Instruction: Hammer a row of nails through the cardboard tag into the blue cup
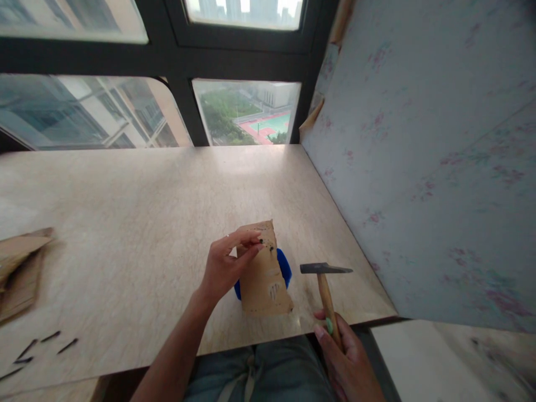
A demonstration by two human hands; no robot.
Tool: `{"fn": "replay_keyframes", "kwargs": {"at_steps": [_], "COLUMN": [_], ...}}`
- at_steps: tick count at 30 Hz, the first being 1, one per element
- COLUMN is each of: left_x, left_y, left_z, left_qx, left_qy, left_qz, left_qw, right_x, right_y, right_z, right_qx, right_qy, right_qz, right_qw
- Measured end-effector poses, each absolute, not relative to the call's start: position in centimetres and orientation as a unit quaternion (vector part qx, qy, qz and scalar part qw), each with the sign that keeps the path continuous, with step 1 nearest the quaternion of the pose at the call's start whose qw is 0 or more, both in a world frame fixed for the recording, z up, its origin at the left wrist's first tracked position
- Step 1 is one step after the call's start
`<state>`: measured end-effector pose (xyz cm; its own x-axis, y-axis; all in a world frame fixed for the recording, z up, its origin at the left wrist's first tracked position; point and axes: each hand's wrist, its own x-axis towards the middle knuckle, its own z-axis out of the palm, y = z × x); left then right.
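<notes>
My left hand [228, 259] reaches over a flat brown board [262, 290], thumb and fingers pinched near its far end. A small dark nail [261, 241] seems to be between the fingertips, mostly hidden by them. Another dark spot, perhaps a nail head [271, 249], shows on the board close by. Beneath the board, a blue object [283, 267] sticks out at both sides. To the right, my right hand [341, 349] is wrapped round the wooden handle of a hammer [324, 285]. The dark steel head is raised beside the board, apart from it.
Several dark nails [50, 336] lie loose at the left front of the stone sill [138, 223]. Pieces of cardboard [25, 268] rest at the left edge. A flowered wall [419, 139] bounds the right side, and dark-framed windows [176, 61] the back.
</notes>
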<state>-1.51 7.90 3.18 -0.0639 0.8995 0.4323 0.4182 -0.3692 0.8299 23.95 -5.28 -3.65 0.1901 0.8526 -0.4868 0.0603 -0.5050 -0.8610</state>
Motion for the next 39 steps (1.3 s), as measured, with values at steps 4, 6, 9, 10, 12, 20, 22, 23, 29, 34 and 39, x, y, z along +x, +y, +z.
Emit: {"fn": "replay_keyframes", "kwargs": {"at_steps": [4,6,9,10,12,20,22,23,29,34,39], "left_x": [-1.5,-1.5,-1.5,-1.5,-1.5,-1.5,-1.5,-1.5,-1.5,-1.5,-1.4], "left_y": [7.9,7.9,8.0,8.0,8.1,8.1,8.0,8.0,7.8,7.7,7.6], "left_z": [3.2,3.0,2.5,2.4,2.2,2.1,2.0,2.0,1.7,1.4,1.3], "left_qx": [0.641,0.644,0.655,0.659,0.666,0.683,0.687,0.688,0.696,0.708,0.720], "left_qy": [0.542,0.553,0.566,0.567,0.566,0.553,0.553,0.554,0.548,0.534,0.526], "left_qz": [0.484,0.467,0.446,0.441,0.436,0.435,0.430,0.427,0.423,0.432,0.426], "left_qw": [0.247,0.248,0.227,0.221,0.217,0.198,0.193,0.191,0.193,0.165,0.154], "right_x": [24.4,24.6,24.7,24.6,24.5,24.2,24.2,24.2,24.1,24.1,23.8], "right_y": [-5.4,-5.4,-5.4,-5.4,-5.4,-5.3,-5.2,-5.1,-4.9,-5.0,-4.8], "right_z": [-4.3,-4.5,-4.3,-4.2,-4.0,-3.6,-3.3,-3.2,-2.5,-2.8,-1.2], "right_qx": [-0.679,-0.681,-0.681,-0.681,-0.682,-0.683,-0.682,-0.683,-0.681,-0.682,-0.672], "right_qy": [-0.341,-0.343,-0.346,-0.345,-0.342,-0.334,-0.340,-0.344,-0.348,-0.345,-0.339], "right_qz": [0.536,0.535,0.536,0.536,0.533,0.536,0.535,0.536,0.541,0.541,0.562], "right_qw": [0.369,0.365,0.360,0.361,0.367,0.368,0.365,0.359,0.350,0.353,0.342]}}
